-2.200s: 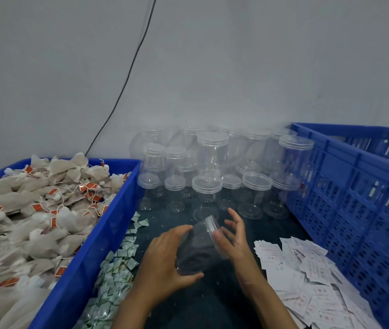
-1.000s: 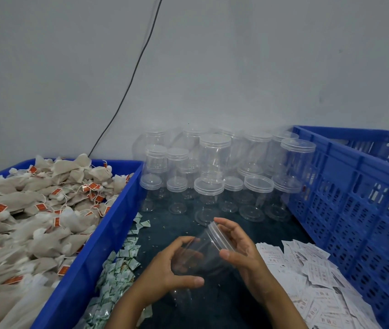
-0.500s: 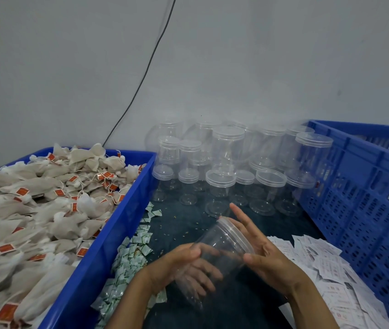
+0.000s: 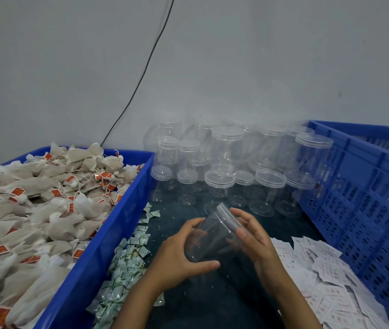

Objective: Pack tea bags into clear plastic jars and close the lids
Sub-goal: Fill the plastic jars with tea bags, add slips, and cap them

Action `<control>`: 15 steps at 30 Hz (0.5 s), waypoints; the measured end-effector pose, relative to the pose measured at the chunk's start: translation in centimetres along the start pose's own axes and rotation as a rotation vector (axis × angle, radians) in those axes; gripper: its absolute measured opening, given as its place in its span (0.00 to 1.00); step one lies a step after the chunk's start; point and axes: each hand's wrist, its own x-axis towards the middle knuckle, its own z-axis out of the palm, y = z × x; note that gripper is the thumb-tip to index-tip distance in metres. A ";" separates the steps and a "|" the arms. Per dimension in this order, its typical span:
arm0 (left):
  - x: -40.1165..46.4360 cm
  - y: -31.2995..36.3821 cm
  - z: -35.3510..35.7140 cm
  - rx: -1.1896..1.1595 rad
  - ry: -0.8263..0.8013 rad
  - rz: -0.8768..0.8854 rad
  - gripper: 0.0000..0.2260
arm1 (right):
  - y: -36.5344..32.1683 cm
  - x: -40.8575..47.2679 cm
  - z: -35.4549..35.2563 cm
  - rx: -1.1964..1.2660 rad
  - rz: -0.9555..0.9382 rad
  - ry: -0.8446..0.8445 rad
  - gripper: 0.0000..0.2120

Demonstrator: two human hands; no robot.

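I hold one clear plastic jar point(image 4: 215, 233) tilted over the dark table, its lidded end pointing up and away. My left hand point(image 4: 179, 255) grips the jar's lower body, thumb underneath. My right hand point(image 4: 252, 236) curls round the lid end, fingers partly spread. The jar looks empty. Beige tea bags point(image 4: 34, 210) with red tags fill a blue bin point(image 4: 117, 224) at my left.
Several empty lidded jars point(image 4: 226, 148) stand stacked against the grey wall behind. A blue slotted crate point(image 4: 364, 200) stands at right. Small green-white sachets point(image 4: 127, 260) lie beside the bin, white paper slips point(image 4: 326, 271) at right. A black cable point(image 4: 141, 77) runs down the wall.
Both hands stayed on the same jar, turning it slightly between them; my left hand's grip shifted on the body. The view swung a little leftward.
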 end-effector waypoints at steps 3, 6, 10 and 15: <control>0.0 -0.1 0.2 -0.266 -0.141 -0.075 0.33 | -0.2 0.0 0.1 0.002 -0.055 0.040 0.23; 0.0 0.0 0.3 -0.434 -0.220 -0.121 0.32 | -0.5 0.2 -0.4 0.056 -0.037 0.107 0.21; 0.3 -0.2 0.5 -0.451 -0.033 -0.136 0.34 | -0.2 0.5 -1.0 0.104 0.238 0.275 0.29; 0.6 -1.1 1.5 -0.329 0.103 -0.170 0.37 | 1.1 0.4 -1.4 -0.075 0.604 0.269 0.28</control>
